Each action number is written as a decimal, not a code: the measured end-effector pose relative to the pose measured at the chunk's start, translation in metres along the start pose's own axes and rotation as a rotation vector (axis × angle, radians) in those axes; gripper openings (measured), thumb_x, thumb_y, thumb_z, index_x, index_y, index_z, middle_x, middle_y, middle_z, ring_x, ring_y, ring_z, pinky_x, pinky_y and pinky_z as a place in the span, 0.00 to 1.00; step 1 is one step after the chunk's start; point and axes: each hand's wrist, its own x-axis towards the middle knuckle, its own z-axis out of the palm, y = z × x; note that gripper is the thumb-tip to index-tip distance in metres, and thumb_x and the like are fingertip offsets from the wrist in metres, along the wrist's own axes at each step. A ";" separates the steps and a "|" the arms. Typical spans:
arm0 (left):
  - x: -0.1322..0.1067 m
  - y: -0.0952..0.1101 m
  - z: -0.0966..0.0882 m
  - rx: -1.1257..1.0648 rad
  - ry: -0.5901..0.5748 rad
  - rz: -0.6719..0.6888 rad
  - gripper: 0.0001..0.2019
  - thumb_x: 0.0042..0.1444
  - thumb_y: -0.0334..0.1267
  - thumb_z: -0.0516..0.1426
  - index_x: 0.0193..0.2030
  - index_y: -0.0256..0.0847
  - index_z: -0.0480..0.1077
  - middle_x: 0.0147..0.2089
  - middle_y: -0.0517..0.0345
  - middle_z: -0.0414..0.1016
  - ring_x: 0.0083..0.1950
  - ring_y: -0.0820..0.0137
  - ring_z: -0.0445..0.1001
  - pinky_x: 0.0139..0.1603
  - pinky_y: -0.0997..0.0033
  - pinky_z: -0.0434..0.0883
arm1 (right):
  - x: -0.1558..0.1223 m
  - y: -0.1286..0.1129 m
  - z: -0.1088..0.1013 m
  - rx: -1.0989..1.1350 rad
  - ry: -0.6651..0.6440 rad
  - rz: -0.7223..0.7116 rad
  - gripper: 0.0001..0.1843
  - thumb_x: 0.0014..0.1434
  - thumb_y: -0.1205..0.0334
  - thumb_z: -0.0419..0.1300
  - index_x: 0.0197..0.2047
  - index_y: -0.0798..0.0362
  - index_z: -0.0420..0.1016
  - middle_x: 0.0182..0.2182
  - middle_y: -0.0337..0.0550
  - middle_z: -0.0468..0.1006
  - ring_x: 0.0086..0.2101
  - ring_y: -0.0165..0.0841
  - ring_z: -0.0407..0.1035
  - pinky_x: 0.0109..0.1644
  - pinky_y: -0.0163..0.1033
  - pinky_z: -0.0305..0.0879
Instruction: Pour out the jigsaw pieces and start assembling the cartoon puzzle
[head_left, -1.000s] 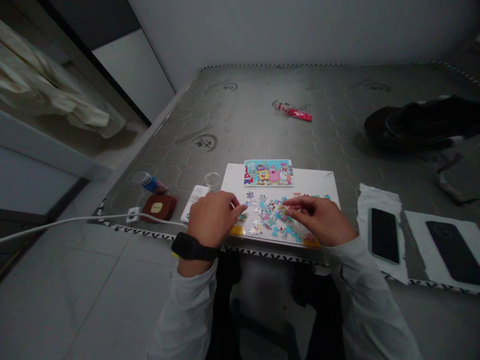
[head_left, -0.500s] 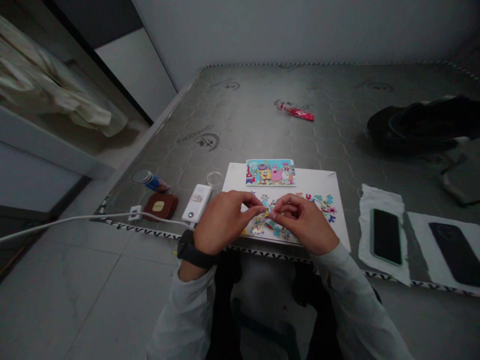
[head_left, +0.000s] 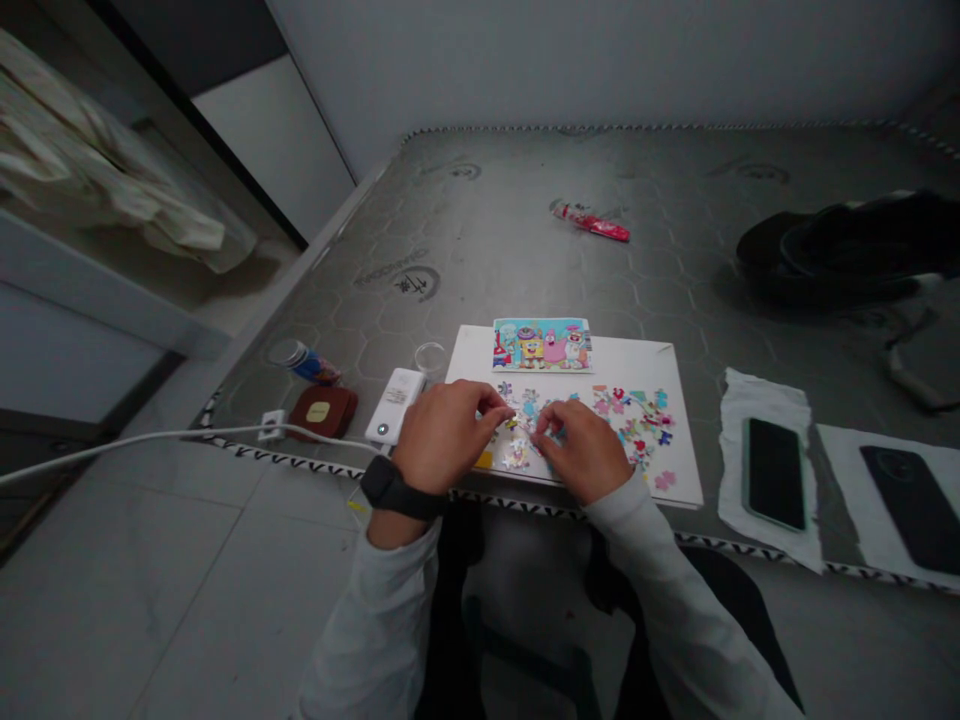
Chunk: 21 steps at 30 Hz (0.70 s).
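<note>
My left hand, with a dark watch on its wrist, is closed in a pinch over the left part of a white board. A small yellowish puzzle piece shows at its fingertips. To its right, my right hand is also pinched, its fingertips low over the loose pieces; whatever it grips is too small to make out. Several colourful jigsaw pieces lie scattered over the board, some partly hidden by my hands. A cartoon picture card rests at the board's far edge.
Left of the board are a white power bank with a cable, a brown case, a blue can and a clear round lid. Phones lie on tissue at right. A red wrapper and black bag are farther back.
My hands have moved slightly apart. The right hand has shifted left and down toward me, uncovering more pieces on the board's right side; my left hand has drawn slightly left.
</note>
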 end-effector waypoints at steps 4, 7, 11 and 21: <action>0.006 -0.002 0.006 -0.021 -0.062 0.012 0.13 0.63 0.48 0.58 0.42 0.46 0.82 0.42 0.56 0.84 0.42 0.63 0.78 0.42 0.65 0.68 | 0.001 0.006 -0.007 -0.064 0.040 0.049 0.03 0.58 0.67 0.63 0.34 0.50 0.74 0.31 0.39 0.72 0.35 0.36 0.67 0.40 0.40 0.57; 0.012 -0.005 0.012 -0.015 -0.114 0.009 0.14 0.63 0.48 0.57 0.42 0.45 0.82 0.43 0.53 0.84 0.44 0.61 0.79 0.43 0.64 0.68 | 0.001 0.005 -0.008 -0.038 0.045 0.037 0.02 0.58 0.66 0.63 0.34 0.50 0.74 0.31 0.39 0.72 0.35 0.35 0.67 0.39 0.39 0.56; 0.015 -0.009 0.017 -0.017 -0.126 0.013 0.14 0.63 0.47 0.57 0.43 0.44 0.82 0.44 0.52 0.84 0.44 0.61 0.79 0.44 0.62 0.69 | 0.000 -0.003 -0.002 -0.003 -0.001 0.001 0.03 0.58 0.65 0.65 0.34 0.50 0.73 0.30 0.38 0.72 0.34 0.34 0.67 0.39 0.39 0.56; 0.017 -0.012 0.018 -0.053 -0.181 0.020 0.14 0.62 0.47 0.57 0.41 0.43 0.82 0.43 0.50 0.84 0.44 0.61 0.79 0.46 0.62 0.69 | 0.001 0.008 -0.011 -0.080 0.052 0.069 0.03 0.58 0.62 0.64 0.35 0.50 0.75 0.30 0.38 0.73 0.32 0.35 0.67 0.36 0.39 0.54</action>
